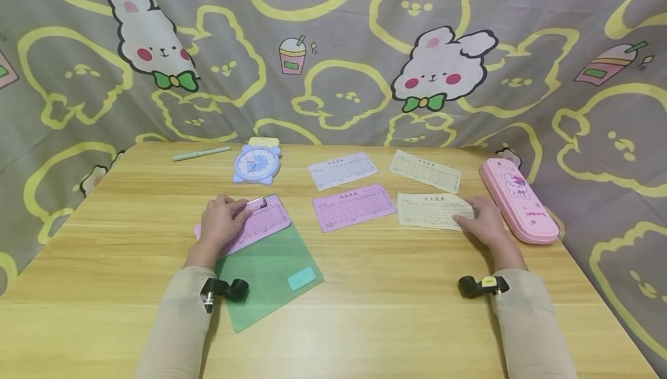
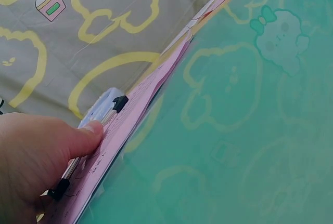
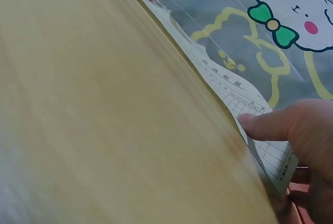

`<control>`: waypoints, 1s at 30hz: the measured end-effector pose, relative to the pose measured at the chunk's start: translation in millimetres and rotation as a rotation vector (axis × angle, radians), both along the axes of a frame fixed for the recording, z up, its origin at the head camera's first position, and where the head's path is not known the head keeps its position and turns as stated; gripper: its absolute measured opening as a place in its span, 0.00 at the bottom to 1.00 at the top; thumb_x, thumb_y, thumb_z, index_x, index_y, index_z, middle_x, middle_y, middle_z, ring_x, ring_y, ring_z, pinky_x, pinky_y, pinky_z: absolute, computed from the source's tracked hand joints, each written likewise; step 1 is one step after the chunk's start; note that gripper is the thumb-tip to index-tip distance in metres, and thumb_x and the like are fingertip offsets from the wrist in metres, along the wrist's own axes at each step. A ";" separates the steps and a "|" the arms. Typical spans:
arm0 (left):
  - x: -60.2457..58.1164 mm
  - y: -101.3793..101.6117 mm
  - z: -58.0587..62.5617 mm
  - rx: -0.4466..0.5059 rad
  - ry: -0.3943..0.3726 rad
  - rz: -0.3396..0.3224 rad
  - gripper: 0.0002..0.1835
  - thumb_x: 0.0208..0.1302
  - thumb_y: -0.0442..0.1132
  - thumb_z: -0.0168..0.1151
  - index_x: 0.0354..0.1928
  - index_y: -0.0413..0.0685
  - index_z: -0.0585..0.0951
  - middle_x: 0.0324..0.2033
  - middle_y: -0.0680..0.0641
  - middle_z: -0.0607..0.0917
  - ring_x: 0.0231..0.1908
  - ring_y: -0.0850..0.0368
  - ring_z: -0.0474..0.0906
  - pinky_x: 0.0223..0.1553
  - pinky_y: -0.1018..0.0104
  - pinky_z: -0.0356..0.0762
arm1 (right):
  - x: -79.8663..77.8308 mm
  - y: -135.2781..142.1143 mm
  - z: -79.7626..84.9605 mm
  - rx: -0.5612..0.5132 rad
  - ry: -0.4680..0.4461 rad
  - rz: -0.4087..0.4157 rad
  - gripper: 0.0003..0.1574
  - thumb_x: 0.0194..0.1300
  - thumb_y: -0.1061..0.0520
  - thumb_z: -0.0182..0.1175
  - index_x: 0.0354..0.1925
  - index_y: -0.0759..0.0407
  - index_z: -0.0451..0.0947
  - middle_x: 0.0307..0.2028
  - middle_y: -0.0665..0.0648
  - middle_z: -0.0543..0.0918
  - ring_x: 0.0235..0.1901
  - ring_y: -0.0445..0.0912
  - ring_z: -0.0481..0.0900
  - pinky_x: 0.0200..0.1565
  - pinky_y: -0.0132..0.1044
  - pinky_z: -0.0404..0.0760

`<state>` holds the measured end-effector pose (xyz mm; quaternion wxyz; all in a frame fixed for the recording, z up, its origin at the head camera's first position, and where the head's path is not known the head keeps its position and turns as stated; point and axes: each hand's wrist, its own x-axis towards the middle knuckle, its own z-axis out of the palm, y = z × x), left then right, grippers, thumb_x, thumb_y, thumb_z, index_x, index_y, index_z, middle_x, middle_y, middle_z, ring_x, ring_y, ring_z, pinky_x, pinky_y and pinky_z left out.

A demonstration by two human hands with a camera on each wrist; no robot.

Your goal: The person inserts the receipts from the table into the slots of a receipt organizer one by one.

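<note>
A green clipboard (image 1: 266, 286) lies tilted at the left of the table, with a pink form (image 1: 268, 223) across its top end under a metal clip (image 1: 256, 203). My left hand (image 1: 223, 223) grips the clip, its thumb on the metal bar in the left wrist view. At the right, my right hand (image 1: 484, 223) pinches the right end of a cream form (image 1: 424, 211). In the right wrist view the thumb lies on the printed side of this slip, which bends slightly, and the other fingers are partly hidden behind it.
A second pink form (image 1: 354, 208), a pale lilac form (image 1: 342, 171) and another cream form (image 1: 424, 172) lie mid-table. A pink pencil case (image 1: 518, 199) sits right of my right hand. Farther back are a blue clock (image 1: 257, 164) and a green pen (image 1: 201, 153). A patterned curtain (image 1: 344, 37) hangs behind.
</note>
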<state>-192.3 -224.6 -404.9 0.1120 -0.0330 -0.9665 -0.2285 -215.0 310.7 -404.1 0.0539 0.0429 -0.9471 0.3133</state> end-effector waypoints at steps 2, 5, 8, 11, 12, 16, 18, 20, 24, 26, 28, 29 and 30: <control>0.0 0.2 0.0 0.000 0.005 0.001 0.19 0.56 0.44 0.56 0.47 0.40 0.76 0.35 0.39 0.70 0.37 0.43 0.63 0.36 0.51 0.59 | 1.1 -1.3 0.4 0.019 0.028 -0.022 0.34 0.50 0.56 0.60 0.50 0.77 0.63 0.50 0.77 0.59 0.51 0.68 0.53 0.51 0.57 0.49; 0.4 0.4 1.0 0.000 0.008 0.002 0.19 0.56 0.44 0.57 0.47 0.40 0.76 0.36 0.39 0.70 0.37 0.43 0.63 0.36 0.51 0.59 | 1.2 -1.5 -0.3 0.038 0.064 -0.032 0.33 0.50 0.57 0.60 0.50 0.76 0.63 0.48 0.76 0.62 0.49 0.67 0.54 0.50 0.57 0.50; 0.8 0.4 2.2 0.003 0.003 0.004 0.19 0.56 0.43 0.57 0.47 0.40 0.76 0.36 0.39 0.71 0.37 0.43 0.63 0.36 0.50 0.59 | -0.2 -0.5 -1.2 0.029 0.094 -0.020 0.30 0.50 0.61 0.59 0.49 0.77 0.64 0.47 0.76 0.65 0.49 0.67 0.58 0.50 0.55 0.52; 0.9 0.3 2.9 0.002 -0.005 0.006 0.19 0.56 0.43 0.57 0.47 0.40 0.76 0.36 0.39 0.70 0.38 0.42 0.63 0.37 0.50 0.59 | -1.1 1.4 -1.3 0.009 0.092 -0.019 0.27 0.50 0.65 0.57 0.48 0.77 0.64 0.46 0.76 0.67 0.49 0.67 0.60 0.50 0.55 0.55; 0.8 0.3 3.0 0.001 -0.008 0.007 0.19 0.56 0.43 0.57 0.48 0.40 0.76 0.36 0.39 0.70 0.38 0.42 0.63 0.37 0.50 0.59 | -0.9 2.0 -0.9 -0.004 0.077 -0.027 0.26 0.51 0.66 0.56 0.48 0.77 0.65 0.47 0.76 0.67 0.50 0.67 0.60 0.50 0.55 0.54; 0.9 0.7 3.3 -0.006 -0.014 0.010 0.19 0.56 0.44 0.57 0.48 0.40 0.76 0.36 0.39 0.70 0.38 0.43 0.63 0.37 0.51 0.58 | 0.8 4.7 1.7 -0.058 0.019 -0.062 0.24 0.49 0.70 0.49 0.49 0.75 0.65 0.48 0.76 0.66 0.50 0.66 0.60 0.50 0.57 0.55; 1.0 1.0 3.6 -0.006 -0.014 0.011 0.20 0.56 0.44 0.56 0.48 0.40 0.76 0.36 0.39 0.70 0.37 0.43 0.63 0.37 0.51 0.58 | 2.2 5.5 4.1 -0.092 -0.013 -0.074 0.27 0.46 0.72 0.46 0.50 0.75 0.63 0.49 0.76 0.64 0.48 0.65 0.60 0.49 0.57 0.54; 1.2 1.0 4.0 -0.004 -0.011 0.010 0.19 0.56 0.44 0.57 0.48 0.40 0.76 0.36 0.40 0.70 0.37 0.43 0.63 0.36 0.51 0.59 | 3.5 6.4 6.8 -0.117 -0.039 -0.072 0.30 0.44 0.73 0.44 0.51 0.75 0.62 0.48 0.77 0.63 0.45 0.63 0.60 0.47 0.56 0.56; 1.7 0.7 4.0 0.002 -0.002 0.005 0.19 0.56 0.44 0.57 0.47 0.39 0.76 0.35 0.40 0.70 0.37 0.43 0.63 0.36 0.51 0.58 | 5.9 9.0 13.4 -0.141 -0.086 -0.050 0.34 0.41 0.74 0.43 0.52 0.73 0.61 0.47 0.76 0.63 0.40 0.61 0.60 0.39 0.47 0.62; 1.7 0.2 3.0 0.002 0.000 0.004 0.19 0.56 0.44 0.57 0.47 0.39 0.76 0.35 0.40 0.70 0.37 0.44 0.62 0.36 0.51 0.58 | 7.7 10.2 17.9 -0.138 -0.083 -0.053 0.35 0.39 0.74 0.43 0.53 0.71 0.63 0.45 0.74 0.65 0.37 0.58 0.63 0.33 0.41 0.65; 1.4 -0.2 1.7 0.001 0.000 0.003 0.19 0.56 0.44 0.57 0.47 0.40 0.76 0.35 0.40 0.70 0.37 0.44 0.62 0.36 0.52 0.58 | 9.8 10.6 23.3 -0.158 -0.066 -0.055 0.36 0.39 0.75 0.42 0.54 0.69 0.63 0.41 0.73 0.67 0.31 0.55 0.67 0.27 0.37 0.68; 1.2 -0.4 1.0 0.000 0.001 0.003 0.19 0.56 0.44 0.57 0.47 0.40 0.76 0.35 0.40 0.70 0.37 0.44 0.62 0.36 0.52 0.58 | 10.8 10.7 26.4 -0.168 -0.050 -0.055 0.36 0.40 0.75 0.42 0.54 0.69 0.64 0.38 0.72 0.68 0.28 0.53 0.69 0.24 0.35 0.69; 0.9 -0.4 0.4 0.001 0.001 0.003 0.19 0.56 0.45 0.57 0.47 0.40 0.76 0.35 0.40 0.70 0.37 0.44 0.62 0.36 0.52 0.58 | 12.0 10.2 29.9 -0.195 -0.038 -0.059 0.36 0.41 0.75 0.42 0.54 0.68 0.64 0.36 0.71 0.69 0.25 0.50 0.71 0.22 0.34 0.70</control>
